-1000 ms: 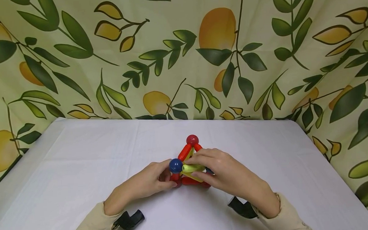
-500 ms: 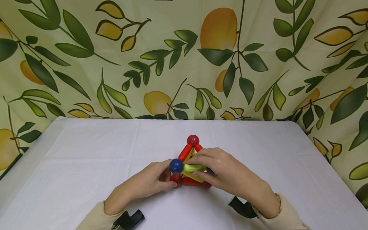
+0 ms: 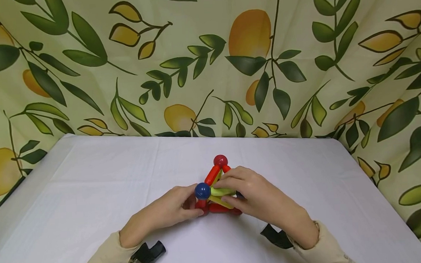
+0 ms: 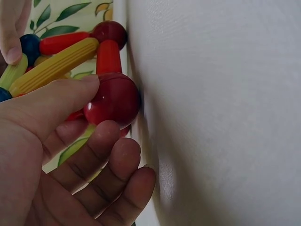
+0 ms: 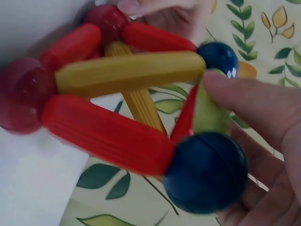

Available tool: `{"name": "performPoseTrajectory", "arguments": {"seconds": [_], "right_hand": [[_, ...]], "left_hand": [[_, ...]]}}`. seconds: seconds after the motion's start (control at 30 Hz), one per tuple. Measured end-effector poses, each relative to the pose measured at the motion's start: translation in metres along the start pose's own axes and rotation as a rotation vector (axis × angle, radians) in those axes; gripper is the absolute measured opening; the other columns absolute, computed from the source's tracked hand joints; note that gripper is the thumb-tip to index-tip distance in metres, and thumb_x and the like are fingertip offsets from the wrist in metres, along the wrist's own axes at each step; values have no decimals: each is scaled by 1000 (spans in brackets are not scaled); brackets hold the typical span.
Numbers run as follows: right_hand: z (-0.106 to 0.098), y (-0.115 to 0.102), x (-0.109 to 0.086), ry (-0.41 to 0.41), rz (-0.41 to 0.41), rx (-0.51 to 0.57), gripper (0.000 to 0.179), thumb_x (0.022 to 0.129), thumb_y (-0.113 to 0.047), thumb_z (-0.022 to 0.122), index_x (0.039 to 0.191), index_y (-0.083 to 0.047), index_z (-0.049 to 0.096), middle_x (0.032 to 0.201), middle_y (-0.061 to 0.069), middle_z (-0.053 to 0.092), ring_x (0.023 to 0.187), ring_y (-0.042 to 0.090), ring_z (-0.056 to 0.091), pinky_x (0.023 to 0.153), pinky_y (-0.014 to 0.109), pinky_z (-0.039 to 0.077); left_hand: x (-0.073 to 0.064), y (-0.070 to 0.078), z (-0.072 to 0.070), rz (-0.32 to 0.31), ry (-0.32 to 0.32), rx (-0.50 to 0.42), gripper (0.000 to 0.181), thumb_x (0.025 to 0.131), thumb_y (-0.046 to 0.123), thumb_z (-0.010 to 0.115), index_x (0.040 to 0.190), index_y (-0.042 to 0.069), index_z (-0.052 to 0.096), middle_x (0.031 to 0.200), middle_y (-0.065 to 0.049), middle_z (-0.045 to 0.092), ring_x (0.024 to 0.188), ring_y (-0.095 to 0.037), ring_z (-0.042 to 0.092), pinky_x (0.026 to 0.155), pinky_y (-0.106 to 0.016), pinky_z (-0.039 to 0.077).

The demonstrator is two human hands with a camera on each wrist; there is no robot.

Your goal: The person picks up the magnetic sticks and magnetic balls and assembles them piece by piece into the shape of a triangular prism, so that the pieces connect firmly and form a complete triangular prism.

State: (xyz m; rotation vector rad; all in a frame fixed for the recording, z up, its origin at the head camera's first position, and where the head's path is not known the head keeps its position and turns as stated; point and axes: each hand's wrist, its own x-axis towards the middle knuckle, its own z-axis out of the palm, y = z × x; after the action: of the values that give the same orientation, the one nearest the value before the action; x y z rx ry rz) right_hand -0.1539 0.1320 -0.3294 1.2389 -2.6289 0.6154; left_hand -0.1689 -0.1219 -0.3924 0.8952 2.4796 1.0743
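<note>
A frame of magnetic rods and balls stands on the white table. It has red rods, yellow rods, a red ball [image 3: 220,161] at the far corner and a blue ball [image 3: 202,191] on the near left. My left hand [image 3: 166,208] grips a lower red ball [image 4: 113,101], thumb on its upper side and fingers curled around below. A lime-green rod [image 5: 211,110] runs between two blue balls, pinched by my right hand [image 3: 258,192] between thumb and fingers. In the right wrist view, a large blue ball [image 5: 207,172] sits at its near end. My right hand hides part of the frame's right side.
The white-covered table [image 3: 102,181] spreads out around both hands. A curtain with fruit and leaf prints [image 3: 193,69] hangs behind its far edge. Black wrist mounts [image 3: 149,252] stick out from both beige sleeves.
The lime-green rod's left end, whose face showed a second ago, now meets the near-left blue ball. That ball has shifted very slightly right and down. Both hands have barely moved.
</note>
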Motion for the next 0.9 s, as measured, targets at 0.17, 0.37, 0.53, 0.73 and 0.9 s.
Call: {"name": "performPoseTrajectory", "arguments": {"seconds": [0.17, 0.37, 0.53, 0.73, 0.9], "right_hand": [[-15, 5, -5, -64, 154, 27, 40, 76, -22, 87, 112, -18, 70, 112, -5, 62, 108, 13, 57, 88, 30, 57], [-23, 11, -8, -132, 234, 100, 36, 76, -25, 86, 107, -19, 69, 103, -9, 60, 94, 8, 59, 82, 24, 57], [-21, 12, -7, -141, 218, 135, 33, 77, -26, 86, 104, -19, 69, 101, -10, 60, 91, 6, 58, 78, 20, 55], [-19, 9, -6, -145, 227, 136, 30, 77, -28, 86, 101, -22, 68, 100, -11, 60, 91, 6, 57, 77, 20, 55], [-20, 6, -7, -163, 247, 140, 30, 77, -29, 86, 100, -22, 68, 98, -11, 59, 90, 5, 57, 78, 22, 56]], "left_hand": [[0, 3, 2, -7, 0, 2, 33, 89, 21, 74, 118, 19, 59, 73, 9, 55, 67, -4, 51, 60, -19, 44], [-1, 6, 1, -15, -6, 31, 28, 88, 20, 75, 112, 19, 61, 72, 10, 55, 66, -3, 50, 59, -19, 43], [-5, 8, -3, -27, -32, 42, 26, 86, 20, 77, 107, 18, 62, 69, 9, 54, 63, -3, 49, 57, -20, 43], [-7, 8, -6, -38, -53, 35, 28, 85, 19, 78, 108, 17, 62, 67, 9, 54, 62, -3, 49, 57, -19, 43], [-6, 7, -4, -34, -67, 16, 27, 85, 18, 77, 107, 17, 61, 69, 9, 55, 62, -3, 49, 57, -20, 43]]}}
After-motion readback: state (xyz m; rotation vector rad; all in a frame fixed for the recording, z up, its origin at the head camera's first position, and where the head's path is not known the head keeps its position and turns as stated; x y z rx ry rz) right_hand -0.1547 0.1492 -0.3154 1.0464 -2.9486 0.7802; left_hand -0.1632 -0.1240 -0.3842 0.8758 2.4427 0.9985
